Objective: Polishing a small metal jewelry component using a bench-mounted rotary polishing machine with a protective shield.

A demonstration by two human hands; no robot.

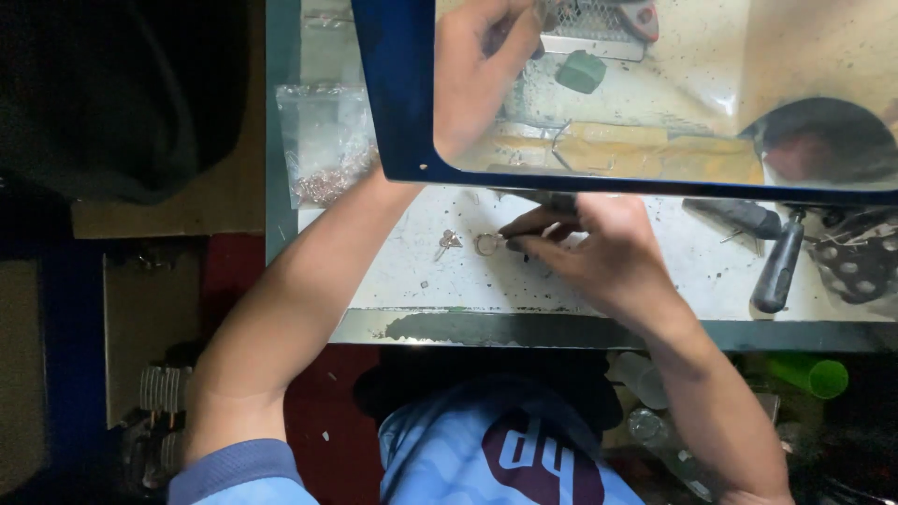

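Blue shirt (486, 458) fills the bottom of the head view, nearest the lens, both forearms reaching up from it onto the counter (655, 281).

Right hand (599, 248): fingers pinched tight at the tips, right beside a small metal ring (486, 244) lying on the counter. Can't tell if the tips actually have hold of the ring or only touch it.

Left hand (477, 70): up behind a clear shield (655, 112) with a blue frame, fingers curled shut on something dark; what it is can't be made out through the panel.

Small metal bit (447, 242) lies just left of the ring, apart from it. Plastic bag (323, 140) of small metal parts sits at the counter's left end, near the left forearm. Two dark-handled tools (772, 257) lie to the right, well apart from the ring. Green block (580, 71) shows behind the shield. Green cup (814, 374) is below the counter edge, right side.
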